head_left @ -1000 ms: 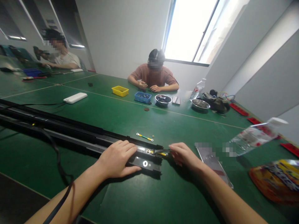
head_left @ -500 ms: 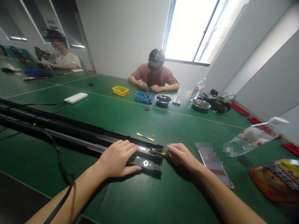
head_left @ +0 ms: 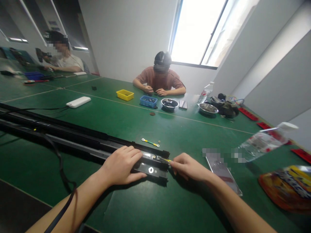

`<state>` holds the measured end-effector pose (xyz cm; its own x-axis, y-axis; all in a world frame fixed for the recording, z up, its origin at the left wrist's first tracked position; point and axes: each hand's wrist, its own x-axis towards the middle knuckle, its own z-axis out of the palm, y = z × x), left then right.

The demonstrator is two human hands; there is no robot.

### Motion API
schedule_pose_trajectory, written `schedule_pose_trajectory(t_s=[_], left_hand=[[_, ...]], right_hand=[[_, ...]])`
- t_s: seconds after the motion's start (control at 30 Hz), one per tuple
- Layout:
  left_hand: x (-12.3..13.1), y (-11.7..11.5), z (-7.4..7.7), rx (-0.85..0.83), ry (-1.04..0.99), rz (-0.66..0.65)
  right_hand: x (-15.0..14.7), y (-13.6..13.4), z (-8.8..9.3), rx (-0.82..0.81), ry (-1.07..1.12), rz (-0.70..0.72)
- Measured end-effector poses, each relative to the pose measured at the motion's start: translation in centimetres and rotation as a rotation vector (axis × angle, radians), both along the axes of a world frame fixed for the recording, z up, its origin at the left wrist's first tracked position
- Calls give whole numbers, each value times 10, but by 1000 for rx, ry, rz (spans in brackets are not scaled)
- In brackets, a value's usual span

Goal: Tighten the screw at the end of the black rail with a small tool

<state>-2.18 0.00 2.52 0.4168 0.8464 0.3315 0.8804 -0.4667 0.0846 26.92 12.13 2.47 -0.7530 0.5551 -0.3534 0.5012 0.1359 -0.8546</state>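
Note:
My left hand (head_left: 123,166) lies across the end of a long black metal rail (head_left: 159,178), its thumb along the near side and its fingers over the top, holding it down. At the rail's open end, my right hand (head_left: 186,166) pinches a short wire with a yellow sleeve (head_left: 167,160) between thumb and forefinger. The wire's other end reaches into the channel, close to a small brass-coloured ring (head_left: 154,157); whether they touch I cannot tell. Just behind the rail lie a green-and-yellow wire with ring terminals (head_left: 150,142) and a tiny ring (head_left: 159,141).
To the right are a phone (head_left: 222,173), a tilted water bottle (head_left: 264,140) and a snack bag (head_left: 288,187). Farther off stand a yellow bin (head_left: 125,95), a blue bin (head_left: 148,101) and metal bowls. A black cable (head_left: 58,155) crosses my left forearm. Two people sit beyond.
My right hand has moved slightly left, toward the rail end, and now pinches the yellow-sleeved wire closer in. My left hand stays put on the rail.

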Motion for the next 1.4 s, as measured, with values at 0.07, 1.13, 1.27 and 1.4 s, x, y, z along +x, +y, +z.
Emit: schedule_pose_trajectory(t_s=[0.07,1.13,1.27,1.4], left_hand=[[0,0,0,3,-1,-2],[-1,1,-2,-33,27,0],[-1,1,-2,-29,23,1],[-2,1,-3,-33,20,2]], right_hand=[[-1,0,1,-26,9,-6],[-2,3,-14,-48,332,-307],[-2,4,-15,-46,316,-293],[-2,4,-16,-42,290,-269]])
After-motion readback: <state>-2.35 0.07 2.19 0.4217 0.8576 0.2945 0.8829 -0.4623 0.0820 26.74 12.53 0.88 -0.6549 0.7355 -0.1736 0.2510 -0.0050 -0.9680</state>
